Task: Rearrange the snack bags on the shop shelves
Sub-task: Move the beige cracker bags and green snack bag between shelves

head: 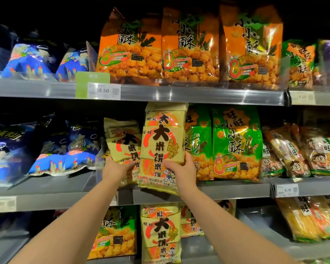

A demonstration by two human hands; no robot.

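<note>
Centre frame, right grip (181, 169) pinches the tall beige plastic snack bag (164, 141) upright, label outward for display. Left grip (117, 167) seemingly clasps its other edge.

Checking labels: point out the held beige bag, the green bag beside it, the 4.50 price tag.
beige bag (163, 141): head view, front centre.
green bag (199, 139): head view, visible front.
price tag (103, 90): head view, printed number.

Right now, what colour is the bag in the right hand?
The bag is pale yellow, with a red ring and dark lettering; the head view shows it.
</note>
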